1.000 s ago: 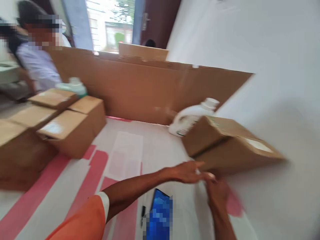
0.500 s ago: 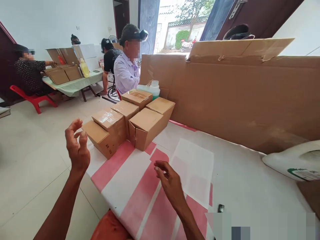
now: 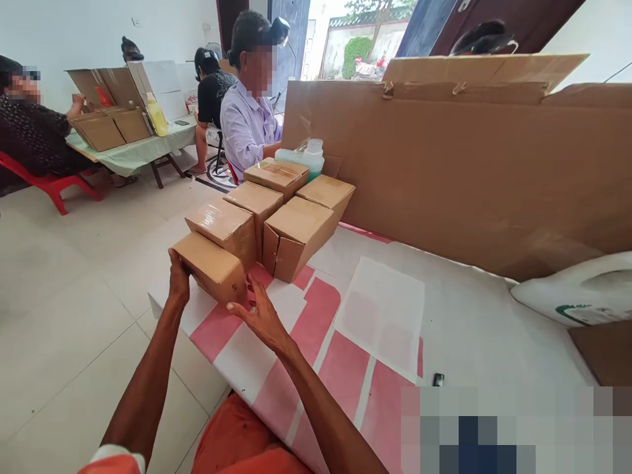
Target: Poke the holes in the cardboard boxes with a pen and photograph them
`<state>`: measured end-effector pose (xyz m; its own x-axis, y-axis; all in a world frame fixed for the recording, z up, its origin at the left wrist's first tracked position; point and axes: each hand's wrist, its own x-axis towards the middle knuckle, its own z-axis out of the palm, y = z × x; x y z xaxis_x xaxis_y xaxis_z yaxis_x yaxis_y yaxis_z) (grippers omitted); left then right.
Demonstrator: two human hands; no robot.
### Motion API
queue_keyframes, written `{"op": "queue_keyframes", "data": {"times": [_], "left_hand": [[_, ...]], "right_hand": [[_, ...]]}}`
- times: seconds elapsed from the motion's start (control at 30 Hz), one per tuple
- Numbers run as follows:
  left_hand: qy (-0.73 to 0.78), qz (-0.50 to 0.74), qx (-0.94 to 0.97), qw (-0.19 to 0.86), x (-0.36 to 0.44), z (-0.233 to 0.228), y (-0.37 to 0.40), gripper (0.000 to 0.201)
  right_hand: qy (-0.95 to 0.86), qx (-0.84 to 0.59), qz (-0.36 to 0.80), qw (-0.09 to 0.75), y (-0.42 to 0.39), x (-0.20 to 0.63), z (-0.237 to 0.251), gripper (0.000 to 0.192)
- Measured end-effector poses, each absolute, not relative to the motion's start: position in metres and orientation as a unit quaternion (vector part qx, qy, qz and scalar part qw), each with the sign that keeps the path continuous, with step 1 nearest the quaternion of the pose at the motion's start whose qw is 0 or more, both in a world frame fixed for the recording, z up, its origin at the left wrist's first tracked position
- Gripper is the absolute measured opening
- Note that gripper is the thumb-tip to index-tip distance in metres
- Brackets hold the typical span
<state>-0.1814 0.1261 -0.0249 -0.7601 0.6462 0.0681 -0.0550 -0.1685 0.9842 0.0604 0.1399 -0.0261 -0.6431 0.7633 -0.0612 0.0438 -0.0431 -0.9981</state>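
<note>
Now, head view: left hand [image 3: 178,282] clasps the near-left end of a small brown cardboard box [image 3: 211,266] at the edge of the pink-and-white striped table [image 3: 316,329] — right hand [image 3: 259,315] open, fingers spread, touching its front corner. Five more taped brown cartons [image 3: 276,210] stand just behind; a tall cardboard sheet [image 3: 469,171] beyond.
</note>
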Motion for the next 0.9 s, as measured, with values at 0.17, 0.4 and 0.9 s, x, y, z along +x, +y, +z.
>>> {"op": "queue_keyframes", "data": {"times": [0.17, 0.4, 0.9], "left_hand": [[0.618, 0.661, 0.308, 0.294, -0.116, -0.042, 0.066, 0.082], [0.549, 0.519, 0.483, 0.442, -0.031, -0.016, 0.053, 0.068], [0.441, 0.489, 0.574, 0.487, 0.065, 0.02, 0.036, 0.043]], "right_hand": [[-0.585, -0.348, 0.649, 0.34, 0.121, 0.105, -0.037, 0.099], [-0.505, -0.437, 0.618, 0.414, 0.107, 0.239, -0.008, 0.068], [-0.443, -0.48, 0.543, 0.528, 0.057, 0.286, -0.041, 0.058]]}}
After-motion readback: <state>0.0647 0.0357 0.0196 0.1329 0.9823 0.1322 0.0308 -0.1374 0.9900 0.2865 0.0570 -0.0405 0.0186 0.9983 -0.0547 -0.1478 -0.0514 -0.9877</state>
